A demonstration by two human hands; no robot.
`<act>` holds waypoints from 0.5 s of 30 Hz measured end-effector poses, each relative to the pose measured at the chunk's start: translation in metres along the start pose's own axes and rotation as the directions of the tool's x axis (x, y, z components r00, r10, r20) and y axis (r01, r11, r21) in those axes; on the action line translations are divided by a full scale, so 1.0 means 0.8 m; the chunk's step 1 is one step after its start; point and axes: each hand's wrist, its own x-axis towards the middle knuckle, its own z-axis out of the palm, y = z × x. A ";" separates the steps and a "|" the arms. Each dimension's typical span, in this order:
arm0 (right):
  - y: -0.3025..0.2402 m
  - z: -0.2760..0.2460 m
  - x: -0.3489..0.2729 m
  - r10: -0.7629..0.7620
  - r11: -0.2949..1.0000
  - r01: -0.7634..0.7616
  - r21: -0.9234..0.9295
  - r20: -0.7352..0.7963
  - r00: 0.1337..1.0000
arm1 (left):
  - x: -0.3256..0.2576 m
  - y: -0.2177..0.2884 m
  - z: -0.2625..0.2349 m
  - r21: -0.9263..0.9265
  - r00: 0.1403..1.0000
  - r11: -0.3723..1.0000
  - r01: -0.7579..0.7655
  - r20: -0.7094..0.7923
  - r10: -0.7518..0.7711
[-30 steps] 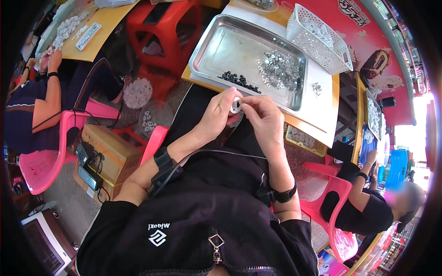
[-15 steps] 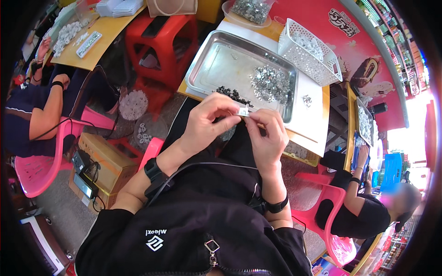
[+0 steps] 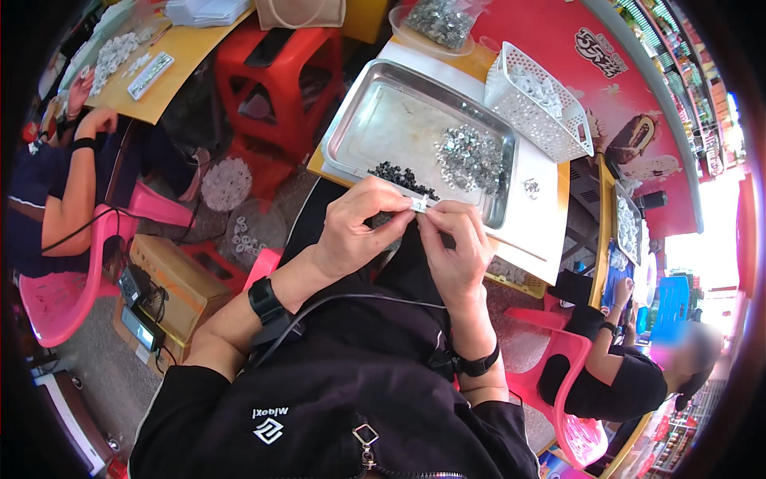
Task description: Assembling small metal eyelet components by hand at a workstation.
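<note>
Between the fingertips of both hands is a small white plastic part (image 3: 418,204), held above my lap at the near edge of the tray. My left hand (image 3: 363,223) pinches its left side with thumb and forefinger. My right hand (image 3: 456,247) has its fingers pressed together at the part's right side; whether they hold another tiny piece is hidden. Just beyond the hands lies a shallow metal tray (image 3: 375,104). Inside it are a heap of small shiny metal pieces (image 3: 471,160) at the right and a pile of small black pieces (image 3: 403,177) along the near side.
A white perforated basket (image 3: 527,104) of pale parts stands right of the tray, with a bag of metal pieces (image 3: 439,22) behind. A red stool (image 3: 275,80) stands left of the table. Co-workers sit at left and right on pink chairs (image 3: 570,391). A cable crosses my lap.
Both hands have dipped slightly toward me, and the white part sits turned a little differently between the fingertips. The right-hand co-worker has shifted slightly; the left one's hand has moved up.
</note>
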 end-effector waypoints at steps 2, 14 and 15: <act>0.011 0.003 0.001 0.052 0.998 -0.053 0.027 0.023 0.998 | -0.003 -0.008 0.003 -0.153 0.975 0.963 0.223 0.016 -0.224; 0.245 -0.147 0.188 0.612 0.759 -0.553 0.344 -0.088 0.786 | 0.000 -0.028 -0.012 -0.434 0.793 0.693 0.576 0.089 -0.603; 0.270 -0.156 0.196 0.591 0.759 -0.491 0.428 -0.135 0.795 | 0.004 -0.030 -0.012 -0.436 0.796 0.694 0.573 0.094 -0.598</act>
